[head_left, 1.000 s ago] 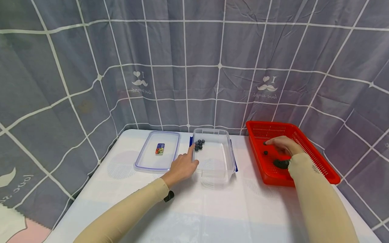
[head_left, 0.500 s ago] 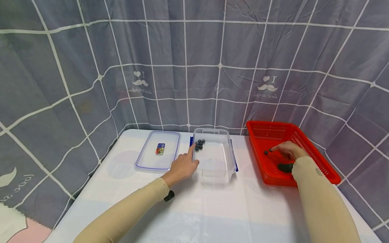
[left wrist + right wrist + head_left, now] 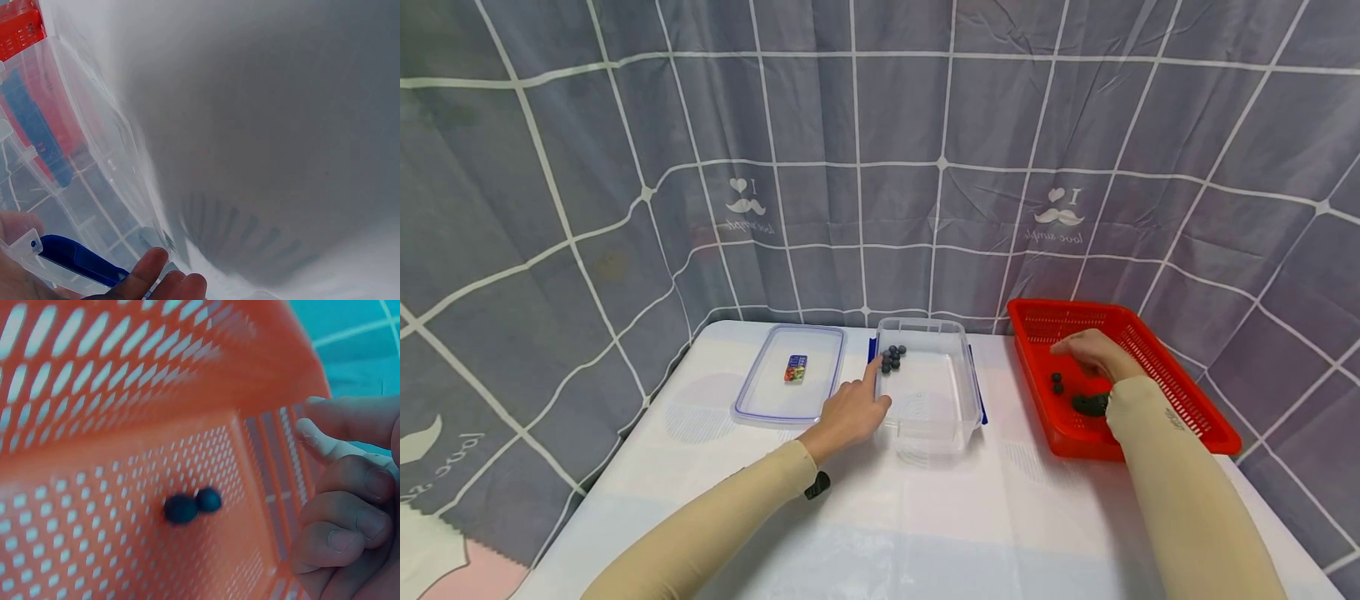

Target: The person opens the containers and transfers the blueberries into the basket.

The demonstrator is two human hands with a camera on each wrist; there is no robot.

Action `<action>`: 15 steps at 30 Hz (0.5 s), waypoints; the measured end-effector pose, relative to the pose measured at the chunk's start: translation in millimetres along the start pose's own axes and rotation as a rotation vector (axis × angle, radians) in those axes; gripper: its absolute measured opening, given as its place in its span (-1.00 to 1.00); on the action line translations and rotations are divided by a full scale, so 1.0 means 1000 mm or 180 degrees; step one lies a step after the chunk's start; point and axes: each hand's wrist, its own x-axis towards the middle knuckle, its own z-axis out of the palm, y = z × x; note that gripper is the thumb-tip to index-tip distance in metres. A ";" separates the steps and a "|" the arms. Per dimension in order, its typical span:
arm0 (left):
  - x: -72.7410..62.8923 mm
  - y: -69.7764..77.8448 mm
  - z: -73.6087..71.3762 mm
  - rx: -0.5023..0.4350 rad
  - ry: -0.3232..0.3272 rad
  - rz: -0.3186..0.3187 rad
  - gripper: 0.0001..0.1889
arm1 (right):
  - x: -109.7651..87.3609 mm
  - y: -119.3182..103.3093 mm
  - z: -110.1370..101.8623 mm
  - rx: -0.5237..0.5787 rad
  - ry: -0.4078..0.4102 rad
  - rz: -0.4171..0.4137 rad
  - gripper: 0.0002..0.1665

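Note:
A clear plastic food container [image 3: 932, 400] stands at the table's middle, with several blueberries [image 3: 895, 364] in its far left corner. My left hand [image 3: 847, 412] grips its left side, forefinger stretched along the rim. In the left wrist view, other fingers bend by the blue side latch [image 3: 81, 259]. Inside the red plastic basket [image 3: 1048, 429], two blueberries [image 3: 180, 509] lie side by side on the perforated floor. My right hand [image 3: 1093, 354] hovers above and behind them, thumb and forefinger apart with nothing between, the other fingers loosely curled.
The container's clear lid [image 3: 760, 400] lies flat to the left, bearing a small coloured label [image 3: 795, 368]. A grey checked curtain [image 3: 895, 208] hangs along the table's back and sides. The white tablecloth [image 3: 910, 525] stretches towards me.
My right hand dipped to a blueberry in the basket, left it beside the other one, then rose and moved back from the pair. The left hand and the container kept their place.

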 end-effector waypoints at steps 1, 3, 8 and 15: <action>0.000 0.000 0.000 0.0002 0.0005 0.0003 -0.19 | 0.001 -0.004 0.001 0.0000 0.0002 -0.0032 -0.71; 0.000 0.001 -0.001 0.0000 0.0010 0.0004 -0.20 | 0.002 -0.012 0.004 0.0013 -0.0007 -0.0078 -0.48; -0.001 0.003 -0.001 -0.0004 -0.0001 -0.0001 -0.20 | 0.004 -0.031 0.012 -0.0014 -0.0044 -0.0250 -0.35; -0.001 0.002 -0.002 -0.0029 -0.0008 0.0000 -0.20 | 0.007 -0.055 0.026 0.0008 -0.0077 -0.0313 -0.40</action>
